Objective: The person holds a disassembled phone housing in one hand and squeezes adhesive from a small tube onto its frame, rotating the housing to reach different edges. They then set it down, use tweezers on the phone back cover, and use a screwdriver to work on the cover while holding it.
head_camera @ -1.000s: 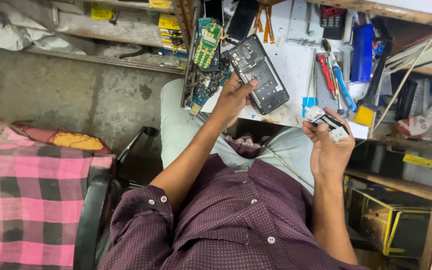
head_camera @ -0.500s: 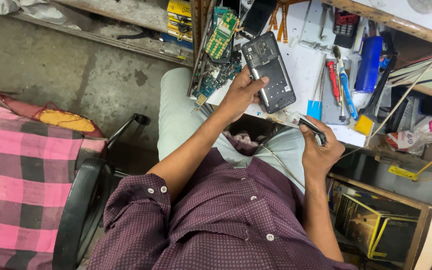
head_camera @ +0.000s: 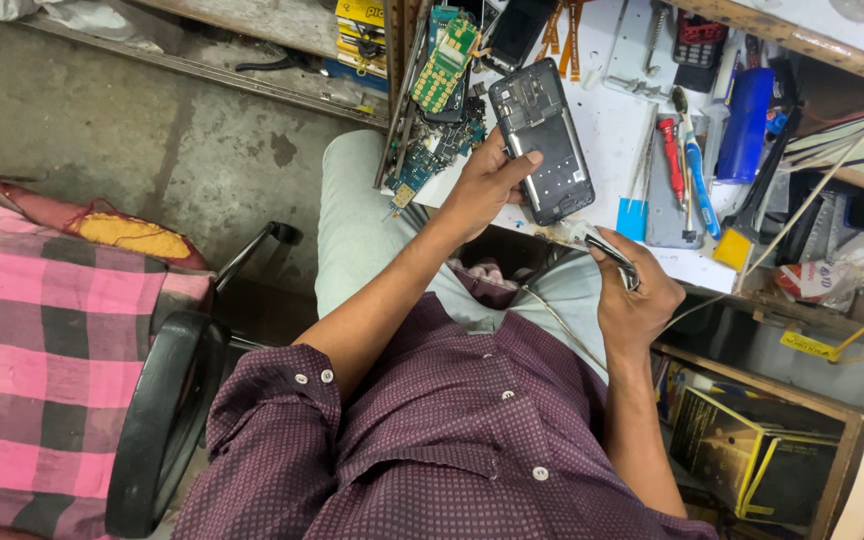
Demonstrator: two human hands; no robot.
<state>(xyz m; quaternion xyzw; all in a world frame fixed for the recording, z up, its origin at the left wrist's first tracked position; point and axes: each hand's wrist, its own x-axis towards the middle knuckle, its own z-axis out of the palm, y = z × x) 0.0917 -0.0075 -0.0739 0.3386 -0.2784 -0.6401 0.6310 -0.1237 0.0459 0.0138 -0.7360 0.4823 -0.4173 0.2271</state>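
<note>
Left hand [head_camera: 482, 185] grips the lower left edge of an opened black phone frame [head_camera: 542, 140] lying on the white bench [head_camera: 612, 130] at upper centre. Right hand [head_camera: 632, 295], lower and to the right, closes around a thin shiny metal piece [head_camera: 612, 255]. Green circuit boards [head_camera: 444, 65] lie upper left of the frame; a blue flat pack [head_camera: 745, 125] stands upper right, and a black-and-yellow box [head_camera: 742, 455] sits lower right.

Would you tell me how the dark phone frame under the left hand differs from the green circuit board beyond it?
The phone frame is black, larger and opened up; the circuit board is green with a gold keypad grid and narrower. The left hand grips the phone frame, while the circuit board lies untouched among other boards. Both rest on the white workbench.
</note>
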